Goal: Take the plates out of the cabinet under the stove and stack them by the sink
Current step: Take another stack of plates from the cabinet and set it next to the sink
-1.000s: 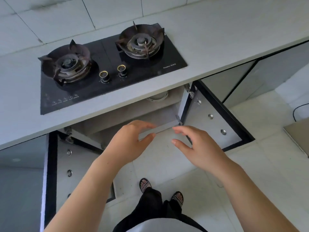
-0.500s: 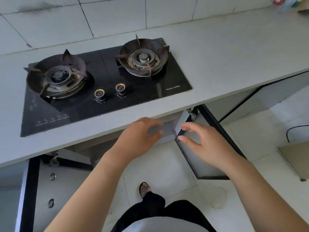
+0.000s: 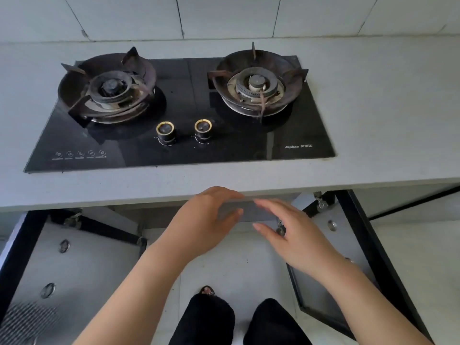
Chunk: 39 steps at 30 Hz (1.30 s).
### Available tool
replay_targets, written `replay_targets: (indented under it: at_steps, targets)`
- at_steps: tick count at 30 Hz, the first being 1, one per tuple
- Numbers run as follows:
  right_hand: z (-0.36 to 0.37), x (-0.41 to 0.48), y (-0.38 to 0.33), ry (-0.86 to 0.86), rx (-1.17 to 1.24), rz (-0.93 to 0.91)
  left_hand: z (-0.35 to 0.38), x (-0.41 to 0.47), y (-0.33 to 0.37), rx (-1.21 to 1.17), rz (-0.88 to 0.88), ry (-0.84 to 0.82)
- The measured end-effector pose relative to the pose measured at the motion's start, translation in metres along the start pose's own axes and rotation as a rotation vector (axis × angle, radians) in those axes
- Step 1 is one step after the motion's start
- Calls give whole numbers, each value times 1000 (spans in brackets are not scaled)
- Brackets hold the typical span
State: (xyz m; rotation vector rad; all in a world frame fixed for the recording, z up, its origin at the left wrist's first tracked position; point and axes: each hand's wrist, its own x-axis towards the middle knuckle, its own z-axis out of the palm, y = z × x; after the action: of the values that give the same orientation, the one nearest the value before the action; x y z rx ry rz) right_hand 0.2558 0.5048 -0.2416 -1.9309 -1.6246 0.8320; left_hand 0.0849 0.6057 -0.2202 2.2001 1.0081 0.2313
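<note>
- Both hands reach in below the front edge of the pale grey stone bench [image 3: 385, 108], at the open cabinet under the stove [image 3: 159, 215].
- On the left hand [image 3: 204, 217] the fingers curve above a flat grey strip [image 3: 251, 210], with the thumb beneath it.
- On the right hand [image 3: 296, 235] straighter fingers lie along the strip's top and the thumb is spread below.
- Whether either hand grips the strip or only frames it, I cannot tell.
- Two black-framed grey doors stand swung wide: the left door [image 3: 82, 265] and the right door [image 3: 333, 237].
- As for the plates, the bench edge hides the cabinet's inside.
- Set into the bench is a black glass two-burner gas stove [image 3: 189, 95].
- Below, black trousers [image 3: 206, 319] show over pale floor tiles [image 3: 236, 257].
</note>
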Motion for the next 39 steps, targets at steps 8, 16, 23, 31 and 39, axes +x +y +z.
replay_targets:
  at_steps: [8, 16, 23, 31, 39]
  targets:
    - [80, 21, 74, 36, 93, -57, 75, -2, -68, -11, -26, 87]
    - [168, 74, 167, 148, 207, -77, 169, 34, -167, 93, 18, 94]
    - [221, 143, 256, 273, 267, -101, 232, 112, -241, 184, 71, 160]
    - [204, 181, 327, 432, 47, -92, 278, 181, -271, 160, 103, 125]
    - [192, 224, 376, 463, -337, -200, 306, 248, -283, 286, 231, 245]
